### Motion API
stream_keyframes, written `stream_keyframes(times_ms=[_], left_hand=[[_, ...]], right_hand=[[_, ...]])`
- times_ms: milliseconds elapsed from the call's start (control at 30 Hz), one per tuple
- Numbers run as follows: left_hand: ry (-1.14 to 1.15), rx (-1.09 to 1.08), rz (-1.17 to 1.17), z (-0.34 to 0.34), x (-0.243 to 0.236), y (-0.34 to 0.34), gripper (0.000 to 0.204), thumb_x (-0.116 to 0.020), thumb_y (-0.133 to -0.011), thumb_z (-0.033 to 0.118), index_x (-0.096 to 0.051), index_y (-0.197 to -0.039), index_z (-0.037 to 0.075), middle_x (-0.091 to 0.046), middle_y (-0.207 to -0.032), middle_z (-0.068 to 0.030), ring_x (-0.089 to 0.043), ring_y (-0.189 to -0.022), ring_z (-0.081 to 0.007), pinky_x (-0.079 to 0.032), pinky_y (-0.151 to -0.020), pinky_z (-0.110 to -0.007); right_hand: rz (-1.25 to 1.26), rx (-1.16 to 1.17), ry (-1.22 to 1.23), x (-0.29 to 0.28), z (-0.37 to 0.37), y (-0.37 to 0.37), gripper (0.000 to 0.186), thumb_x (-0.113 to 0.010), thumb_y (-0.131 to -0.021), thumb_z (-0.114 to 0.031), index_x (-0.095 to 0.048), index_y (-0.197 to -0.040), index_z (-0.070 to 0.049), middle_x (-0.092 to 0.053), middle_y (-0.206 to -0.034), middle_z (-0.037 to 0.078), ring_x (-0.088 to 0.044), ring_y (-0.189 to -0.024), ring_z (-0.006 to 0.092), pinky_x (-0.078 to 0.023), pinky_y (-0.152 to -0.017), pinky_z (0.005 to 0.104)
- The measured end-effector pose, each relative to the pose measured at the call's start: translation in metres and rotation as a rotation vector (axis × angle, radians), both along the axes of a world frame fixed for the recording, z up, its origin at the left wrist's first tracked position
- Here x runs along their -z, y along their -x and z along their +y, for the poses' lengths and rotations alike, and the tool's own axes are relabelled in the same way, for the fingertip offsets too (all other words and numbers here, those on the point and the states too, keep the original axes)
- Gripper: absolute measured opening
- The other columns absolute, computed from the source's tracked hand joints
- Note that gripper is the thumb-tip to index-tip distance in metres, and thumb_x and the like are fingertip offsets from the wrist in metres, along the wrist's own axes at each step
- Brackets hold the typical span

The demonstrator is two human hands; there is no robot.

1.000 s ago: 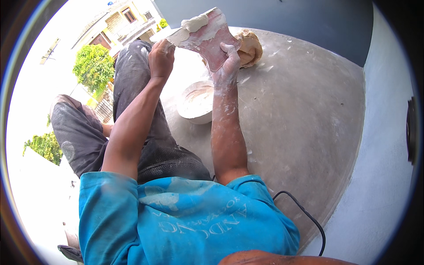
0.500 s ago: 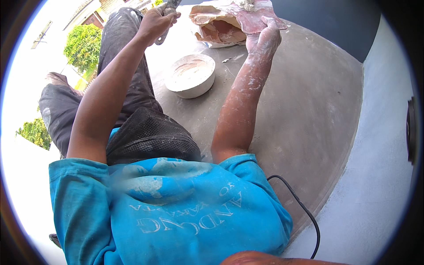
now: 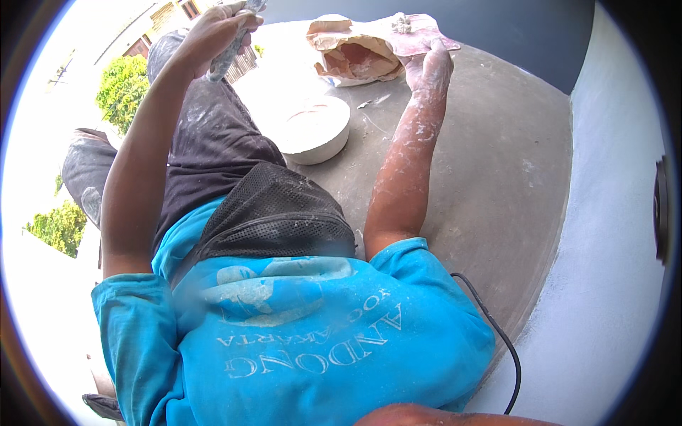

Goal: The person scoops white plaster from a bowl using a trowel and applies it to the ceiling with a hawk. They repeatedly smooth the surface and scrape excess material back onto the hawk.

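My left hand [image 3: 217, 32] is raised at the upper left, closed around the handle of a plaster-smeared scraper [image 3: 231, 53]. My right hand [image 3: 433, 67], coated in white plaster, reaches to the upper right and grips a flat pinkish board [image 3: 426, 39]. A small lump of plaster [image 3: 403, 23] sits on the board. Just left of the board, an open brown paper bag [image 3: 355, 57] lies on the concrete ledge [image 3: 497, 177]. A white bowl of plaster [image 3: 312, 128] stands between my arms, beside my dark-trousered leg.
A black cable [image 3: 497, 334] runs along the ledge edge by my right side. A pale wall [image 3: 618, 270] rises at the right with a dark fitting [image 3: 662, 213] on it. Trees [image 3: 124, 82] and buildings lie far below at the left.
The scraper and the board were together a second ago; now they are apart. My right hand has carried the board rightward past the bag, and my left hand stays raised at the left.
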State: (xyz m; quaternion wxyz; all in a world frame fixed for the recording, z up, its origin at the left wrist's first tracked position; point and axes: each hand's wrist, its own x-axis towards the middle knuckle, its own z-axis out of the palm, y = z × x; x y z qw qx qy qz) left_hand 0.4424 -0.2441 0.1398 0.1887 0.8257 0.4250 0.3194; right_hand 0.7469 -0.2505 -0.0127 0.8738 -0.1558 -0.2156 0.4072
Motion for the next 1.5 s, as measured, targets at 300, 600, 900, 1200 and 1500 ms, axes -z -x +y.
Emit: stream_keyframes(times_ms=[300, 600, 900, 1200, 1500], left_hand=[[-0.085, 0.030, -0.186, -0.076, -0.012, 0.061, 0.040, -0.062, -0.090, 0.013, -0.055, -0.122, -0.010, -0.053, -0.069, 0.0007, -0.051, -0.059, -0.0063, -0.044, -0.053, -0.023], [-0.136, 0.015, -0.282, -0.127, 0.003, 0.100, 0.031, -0.059, -0.091, 0.013, -0.057, -0.115, -0.006, -0.053, -0.072, 0.0008, -0.051, -0.059, -0.0072, -0.043, -0.058, -0.022], [-0.117, -0.016, -0.315, -0.140, 0.024, 0.124, 0.044, -0.057, -0.089, 0.013, -0.054, -0.129, -0.006, -0.051, -0.073, 0.0019, -0.050, -0.061, -0.0063, -0.041, -0.057, -0.021], [-0.046, -0.021, -0.313, -0.135, 0.038, 0.114, 0.042, -0.059, -0.088, 0.013, -0.055, -0.125, -0.006, -0.051, -0.071, 0.0023, -0.049, -0.058, -0.0065, -0.041, -0.055, -0.020], [-0.005, 0.078, -0.322, -0.119, 0.045, 0.064, 0.035, -0.055, -0.092, 0.015, -0.058, -0.122, -0.003, -0.048, -0.071, 0.0026, -0.046, -0.056, -0.0050, -0.040, -0.051, -0.020]], right_hand=[[0.022, -0.074, -0.330, -0.071, -0.070, -0.025, 0.052, -0.048, -0.088, -0.010, -0.037, -0.132, 0.016, -0.052, -0.126, 0.031, -0.058, -0.114, 0.0432, -0.057, -0.089, 0.0514], [-0.308, -0.348, -0.552, -0.177, -0.072, -0.091, 0.052, -0.052, -0.083, -0.006, -0.039, -0.130, 0.013, -0.048, -0.125, 0.031, -0.055, -0.118, 0.0391, -0.055, -0.095, 0.0491], [-1.347, 0.975, 0.190, -0.240, -0.105, -0.032, 0.071, -0.077, -0.080, -0.042, -0.056, -0.118, 0.014, -0.063, -0.116, 0.026, -0.063, -0.109, 0.0314, -0.057, -0.087, 0.0381], [-1.219, 0.992, 0.270, -0.233, -0.153, 0.000, 0.061, -0.069, -0.089, -0.033, -0.053, -0.119, 0.017, -0.061, -0.114, 0.029, -0.059, -0.113, 0.0367, -0.053, -0.098, 0.0408], [-0.107, -0.267, -0.890, -0.189, -0.076, -0.073, 0.046, -0.048, -0.094, -0.014, -0.044, -0.133, 0.011, -0.060, -0.121, 0.024, -0.059, -0.114, 0.0354, -0.049, -0.100, 0.0441]])
